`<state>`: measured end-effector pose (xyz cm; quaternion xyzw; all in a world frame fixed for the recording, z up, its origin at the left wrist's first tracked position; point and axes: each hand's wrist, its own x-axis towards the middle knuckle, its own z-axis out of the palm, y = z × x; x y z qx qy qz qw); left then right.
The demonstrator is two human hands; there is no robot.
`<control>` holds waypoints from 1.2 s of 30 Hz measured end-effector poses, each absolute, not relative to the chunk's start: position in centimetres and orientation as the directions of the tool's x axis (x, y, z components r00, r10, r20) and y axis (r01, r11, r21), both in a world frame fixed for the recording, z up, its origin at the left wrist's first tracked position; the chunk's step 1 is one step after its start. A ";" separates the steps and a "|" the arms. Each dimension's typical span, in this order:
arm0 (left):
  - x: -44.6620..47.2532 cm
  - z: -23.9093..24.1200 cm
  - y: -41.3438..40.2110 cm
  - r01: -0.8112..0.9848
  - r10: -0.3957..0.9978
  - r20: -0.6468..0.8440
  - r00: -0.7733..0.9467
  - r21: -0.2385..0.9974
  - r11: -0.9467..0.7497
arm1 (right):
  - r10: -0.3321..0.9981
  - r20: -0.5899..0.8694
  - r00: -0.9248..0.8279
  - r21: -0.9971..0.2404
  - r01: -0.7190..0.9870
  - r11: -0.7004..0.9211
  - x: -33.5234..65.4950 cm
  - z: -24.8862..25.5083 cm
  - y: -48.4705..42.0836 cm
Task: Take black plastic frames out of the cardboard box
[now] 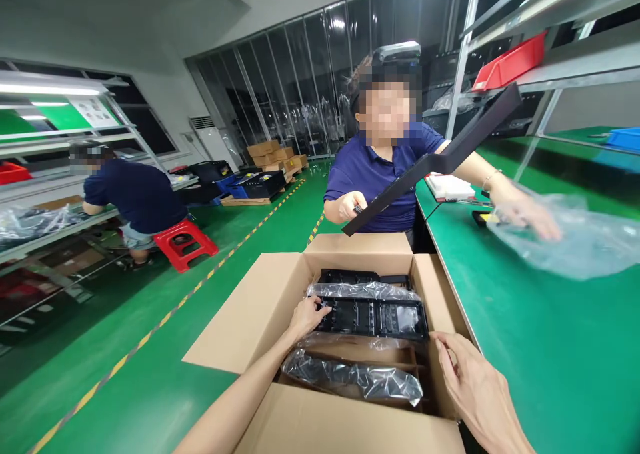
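Glossy black moulded plastic parts [373,315], ribbed and rectangular and wrapped in crinkled clear film, sit upright in the brown corrugated cardboard box [240,321] with its flaps folded outward. The left hand [307,317] reaches into that box, its fingers curled around the near end of the top wrapped part. The right hand [477,387] rests on the box's right wall, fingers loosely spread over the rim. Another clear-film bundle [355,377] lies lower inside. Beside the box runs a smooth green workbench [550,347], where a co-worker in a dark blue shirt [373,174] holds a long black angled bar [435,161] and touches a clear plastic bag [575,241].
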<state>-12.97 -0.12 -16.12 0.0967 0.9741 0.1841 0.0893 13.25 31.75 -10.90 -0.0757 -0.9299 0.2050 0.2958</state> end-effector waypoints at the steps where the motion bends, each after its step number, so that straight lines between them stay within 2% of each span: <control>1: -12.9 -16.1 -0.3 0.159 0.228 -0.148 -0.962 0.370 0.915 | 0.260 0.517 -0.815 -0.422 0.021 0.906 13.3 -10.9 31.7; 6: -12.3 -15.4 -1.0 0.184 0.252 -0.176 -0.952 0.330 0.926 | 0.230 0.517 -0.825 -0.389 0.013 0.921 13.3 -11.0 31.7; 11: -10.8 -13.8 -0.8 0.205 0.240 -0.120 -0.963 0.245 0.948 | 0.182 0.521 -0.834 -0.351 -0.015 0.936 13.3 -11.1 31.6; 13: -9.7 -13.2 -0.4 0.251 0.285 -0.125 -0.950 0.231 0.940 | 0.168 0.524 -0.835 -0.341 -0.025 0.940 13.3 -11.1 31.6; 15: -8.2 -13.2 0.5 0.347 0.402 -0.205 -0.893 0.256 0.902 | 0.159 0.525 -0.836 -0.333 -0.030 0.943 13.3 -11.0 31.6; 18: -5.7 -14.1 2.3 0.511 0.612 -0.404 -0.680 0.339 0.790 | 0.153 0.526 -0.836 -0.320 -0.029 0.947 13.4 -10.9 31.6; 21: -3.8 -15.4 4.1 0.623 0.699 -0.525 -0.486 0.352 0.698 | 0.131 0.525 -0.841 -0.303 -0.041 0.952 13.4 -10.7 31.5; 29: -2.5 -17.3 5.4 0.772 0.686 -0.575 -0.445 0.141 0.620 | 0.106 0.499 -0.860 -0.286 -0.048 0.957 13.4 -10.6 31.4; 36: -3.0 -18.3 4.5 0.788 0.667 -0.638 -0.385 0.149 0.597 | 0.086 0.477 -0.874 -0.268 -0.052 0.962 13.7 -11.0 31.6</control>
